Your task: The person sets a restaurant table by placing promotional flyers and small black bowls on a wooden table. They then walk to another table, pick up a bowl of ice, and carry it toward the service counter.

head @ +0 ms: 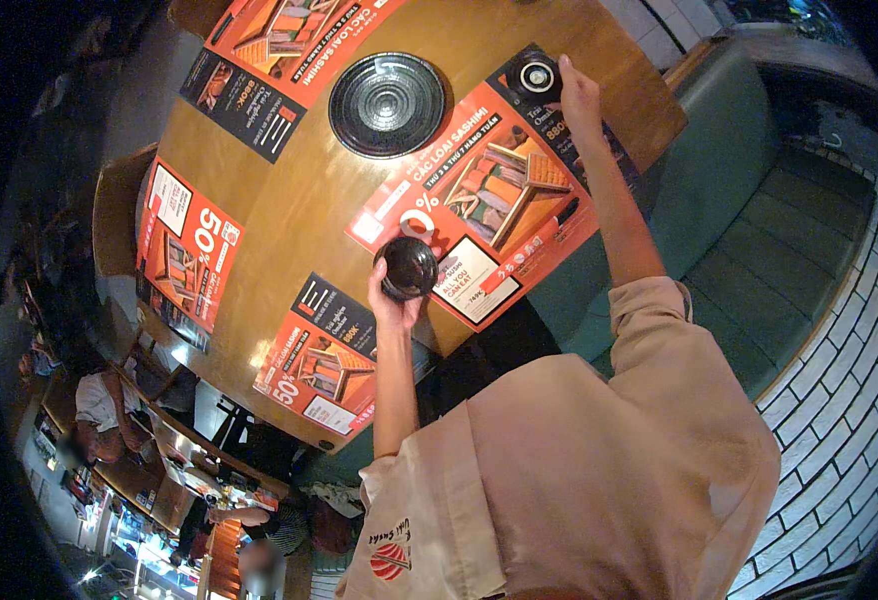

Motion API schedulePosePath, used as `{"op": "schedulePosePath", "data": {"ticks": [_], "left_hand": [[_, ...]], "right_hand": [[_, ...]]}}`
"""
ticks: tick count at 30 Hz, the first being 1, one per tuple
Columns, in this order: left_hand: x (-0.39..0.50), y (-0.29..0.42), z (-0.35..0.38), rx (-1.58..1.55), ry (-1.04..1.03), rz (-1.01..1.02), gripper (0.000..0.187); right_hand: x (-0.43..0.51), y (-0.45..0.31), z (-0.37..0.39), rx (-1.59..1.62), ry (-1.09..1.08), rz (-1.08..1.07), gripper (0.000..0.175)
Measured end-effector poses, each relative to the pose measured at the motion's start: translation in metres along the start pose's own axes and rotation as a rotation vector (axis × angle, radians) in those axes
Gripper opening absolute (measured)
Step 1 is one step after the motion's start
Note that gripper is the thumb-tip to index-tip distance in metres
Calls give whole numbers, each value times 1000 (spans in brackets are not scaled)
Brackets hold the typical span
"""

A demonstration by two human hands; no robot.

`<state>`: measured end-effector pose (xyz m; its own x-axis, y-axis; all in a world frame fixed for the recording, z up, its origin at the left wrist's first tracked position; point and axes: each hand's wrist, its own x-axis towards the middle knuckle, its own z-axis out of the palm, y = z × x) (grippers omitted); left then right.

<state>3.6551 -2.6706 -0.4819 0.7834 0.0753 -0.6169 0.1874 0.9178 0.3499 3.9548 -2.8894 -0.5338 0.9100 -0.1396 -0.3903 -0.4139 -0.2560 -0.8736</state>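
My left hand (397, 300) is closed around a small round black cup (409, 268), held over the near edge of a red printed placemat (536, 247). Farther right, my right hand (580, 90) grips the side of a small black dish (535, 77) with a pale ring at its middle, at the dark end of the same placemat. Whether that dish rests on the table or is raised I cannot tell. Between and beyond my hands, a large round black plate (388, 105) with a ringed surface lies on the wooden table (274, 217).
More printed placemats lie at the table's far side (244, 97), left end (187, 251) and near left (326, 364). A green padded bench (716, 127) runs along the right, beside a white brick wall (836, 420). Other people sit at lower left.
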Motion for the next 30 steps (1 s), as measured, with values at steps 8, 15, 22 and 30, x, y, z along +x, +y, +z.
{"op": "schedulePosePath", "data": {"ticks": [8, 15, 22, 30], "left_hand": [[13, -14, -10, -18, -49, 25, 87], [9, -13, -15, -24, -104, 81, 86], [13, -14, -17, -30, -67, 111, 82], [16, -6, -19, -2, -107, 88, 80]], "right_hand": [[-1, -12, -13, -468, 8, -480, 37], [-27, 12, -33, -868, -197, -780, 79], [-23, 12, -32, -805, -310, -937, 90], [-20, 13, -37, -800, -337, -915, 99]]}}
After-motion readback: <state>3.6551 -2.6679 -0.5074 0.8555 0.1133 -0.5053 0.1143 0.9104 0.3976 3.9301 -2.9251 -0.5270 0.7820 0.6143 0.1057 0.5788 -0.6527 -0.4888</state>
